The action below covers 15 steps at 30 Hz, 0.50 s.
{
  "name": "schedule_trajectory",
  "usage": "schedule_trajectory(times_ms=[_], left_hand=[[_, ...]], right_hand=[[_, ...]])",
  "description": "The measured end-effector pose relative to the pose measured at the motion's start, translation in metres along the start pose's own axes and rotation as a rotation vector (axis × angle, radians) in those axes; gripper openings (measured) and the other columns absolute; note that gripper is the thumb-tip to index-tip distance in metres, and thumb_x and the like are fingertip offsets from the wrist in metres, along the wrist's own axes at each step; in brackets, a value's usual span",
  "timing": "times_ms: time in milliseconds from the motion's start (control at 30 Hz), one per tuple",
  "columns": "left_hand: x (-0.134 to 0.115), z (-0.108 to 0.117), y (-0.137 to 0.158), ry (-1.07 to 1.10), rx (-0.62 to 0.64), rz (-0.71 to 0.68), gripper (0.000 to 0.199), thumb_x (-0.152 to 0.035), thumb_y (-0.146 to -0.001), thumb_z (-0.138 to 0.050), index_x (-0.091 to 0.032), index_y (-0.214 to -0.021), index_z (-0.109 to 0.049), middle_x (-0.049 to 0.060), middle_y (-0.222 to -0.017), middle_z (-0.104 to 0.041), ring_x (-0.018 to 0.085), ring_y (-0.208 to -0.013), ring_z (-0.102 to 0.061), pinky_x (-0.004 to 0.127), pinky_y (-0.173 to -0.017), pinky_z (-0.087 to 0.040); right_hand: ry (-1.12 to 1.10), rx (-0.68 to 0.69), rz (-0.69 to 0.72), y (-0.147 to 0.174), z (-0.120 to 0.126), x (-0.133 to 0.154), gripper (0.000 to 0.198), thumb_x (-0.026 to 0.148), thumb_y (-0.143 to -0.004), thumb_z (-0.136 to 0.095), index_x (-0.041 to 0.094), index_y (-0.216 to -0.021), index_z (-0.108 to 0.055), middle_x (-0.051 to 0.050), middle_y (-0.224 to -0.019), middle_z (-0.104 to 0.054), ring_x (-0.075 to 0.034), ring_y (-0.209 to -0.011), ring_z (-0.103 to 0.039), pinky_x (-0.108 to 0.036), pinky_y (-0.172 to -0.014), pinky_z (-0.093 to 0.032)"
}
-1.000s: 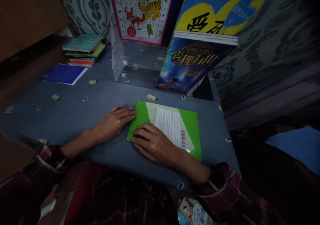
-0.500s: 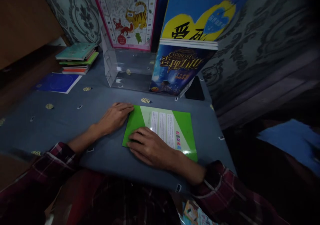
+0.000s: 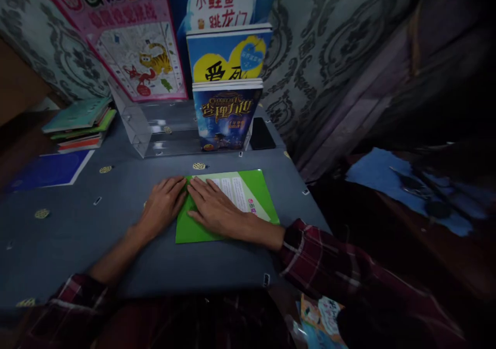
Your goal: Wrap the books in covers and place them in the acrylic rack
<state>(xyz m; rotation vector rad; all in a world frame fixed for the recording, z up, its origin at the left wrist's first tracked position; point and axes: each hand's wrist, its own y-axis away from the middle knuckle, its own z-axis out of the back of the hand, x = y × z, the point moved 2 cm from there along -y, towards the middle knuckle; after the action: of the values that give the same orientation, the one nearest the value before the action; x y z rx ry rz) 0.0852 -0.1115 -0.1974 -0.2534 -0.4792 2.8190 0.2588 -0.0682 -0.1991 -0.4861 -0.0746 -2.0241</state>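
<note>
A green book or booklet [image 3: 242, 191] with white text panels lies flat on the cloth-covered table [image 3: 135, 271]. My right hand [image 3: 215, 204] rests palm down on its left half, fingers stretched toward the far edge and covering some of the print. Along the book's left edge lies my left hand [image 3: 165, 199], with its extended fingers touching the far left corner. Both hands are open, and the fingertips nearly meet.
Behind the book, a clear acrylic rack [image 3: 135, 127] holds a pink picture book [image 3: 143, 44] and a dark blue book [image 3: 227, 116]. Stacked books [image 3: 79, 119] and a blue booklet [image 3: 54, 168] lie to the left. A dark phone-like slab [image 3: 262, 133] is beside the rack.
My right hand has slid up the book toward its far edge, and its curled fingers have straightened. My left hand stays at the left edge. The camera view has turned to the right.
</note>
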Motion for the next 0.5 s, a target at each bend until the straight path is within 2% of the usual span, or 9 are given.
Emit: schedule_trajectory(times_ms=[333, 500], left_hand=[[0.002, 0.0, 0.001, -0.061, -0.01, -0.03, 0.041, -0.036, -0.105, -0.037, -0.019, -0.132, -0.062, 0.015, -0.131, -0.068, 0.032, -0.113, -0.064, 0.048, -0.089, -0.052], [0.003, -0.001, 0.001, -0.066, -0.005, -0.025, 0.04, -0.037, -0.105, -0.037, -0.02, -0.132, -0.062, 0.013, -0.131, -0.069, 0.031, -0.112, -0.064, 0.045, -0.088, -0.052]], right_hand=[[0.032, 0.005, -0.002, 0.008, 0.007, -0.009, 0.08, 0.058, -0.099, -0.054, 0.0, -0.152, -0.039, -0.028, -0.163, -0.034, -0.035, -0.156, -0.026, -0.052, -0.129, -0.024], [0.027, -0.016, -0.031, 0.021, 0.012, -0.018, 0.081, 0.06, -0.1, -0.052, 0.001, -0.153, -0.038, -0.027, -0.163, -0.034, -0.034, -0.157, -0.025, -0.053, -0.128, -0.026]])
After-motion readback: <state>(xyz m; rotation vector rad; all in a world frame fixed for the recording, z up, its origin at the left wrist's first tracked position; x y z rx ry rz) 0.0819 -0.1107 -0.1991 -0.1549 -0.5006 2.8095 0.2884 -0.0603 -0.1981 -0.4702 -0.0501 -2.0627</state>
